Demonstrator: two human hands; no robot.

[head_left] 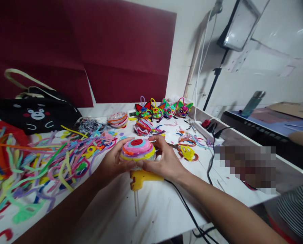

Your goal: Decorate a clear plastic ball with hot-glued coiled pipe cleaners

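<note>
Between my two hands is a ball (138,149) wound in bands of coloured pipe cleaner, with a red disc on top and blue, pink, purple and yellow rings below. My left hand (115,159) grips its left side, thumb at the lower front. From the right, my right hand (164,157) closes round it, thumb also low in front. Directly below lies a yellow hot glue gun (146,178) with its cable running right. Scissors with orange handles (188,142) and a yellow piece (187,153) lie right of my right hand. The ball's underside is mostly hidden.
Loose pipe cleaners (52,159) cover the table's left. Wrapped balls (117,119) and several finished animal-head ornaments (157,110) stand at the back. A black bag (36,115) leans on the wall. On the right are a power strip (209,132) and a person in striped clothing (296,210).
</note>
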